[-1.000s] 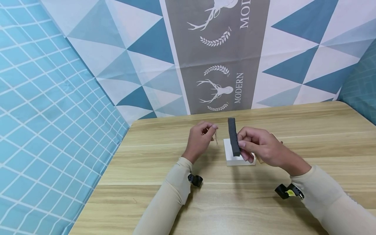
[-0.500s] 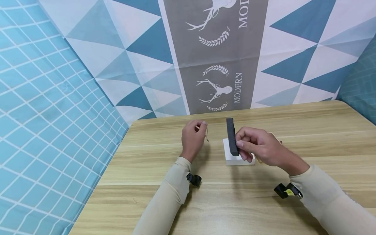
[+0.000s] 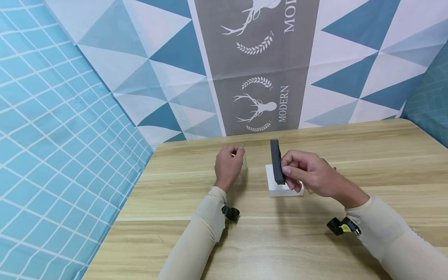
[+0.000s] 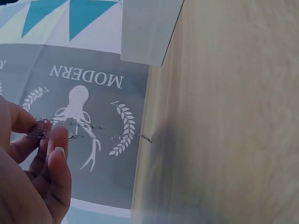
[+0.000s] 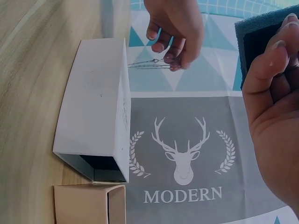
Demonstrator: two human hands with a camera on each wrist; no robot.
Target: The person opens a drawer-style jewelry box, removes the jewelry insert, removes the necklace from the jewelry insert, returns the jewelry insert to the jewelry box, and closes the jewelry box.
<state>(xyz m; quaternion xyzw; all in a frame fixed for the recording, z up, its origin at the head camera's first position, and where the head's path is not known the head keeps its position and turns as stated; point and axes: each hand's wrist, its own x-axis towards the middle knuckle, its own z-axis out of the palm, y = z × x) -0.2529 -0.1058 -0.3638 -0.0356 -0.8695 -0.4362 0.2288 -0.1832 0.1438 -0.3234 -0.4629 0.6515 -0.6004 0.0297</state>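
Observation:
My left hand (image 3: 228,165) pinches a thin metal chain (image 4: 84,124) between thumb and fingers, its loose strands hanging above the table. To the right, my right hand (image 3: 309,173) grips a black foam strip (image 3: 276,162) near its lower end, tilted up over the white box (image 3: 280,193). The right wrist view shows the foam as a dark block (image 5: 247,32), partly behind the fingers. That view also has the white box (image 5: 91,102) with an open, hollow end. Both hands are apart from the box.
A small tan box (image 5: 81,205) stands beside the white one, mostly hidden behind the right hand in the head view. The wood-grain table (image 3: 245,249) ends at a patterned cloth backdrop (image 3: 262,66), with a blue gridded cloth (image 3: 63,116) along the left.
My left hand has drawn away to the left with the chain, widening the gap to the foam. The right hand and the foam strip have barely moved.

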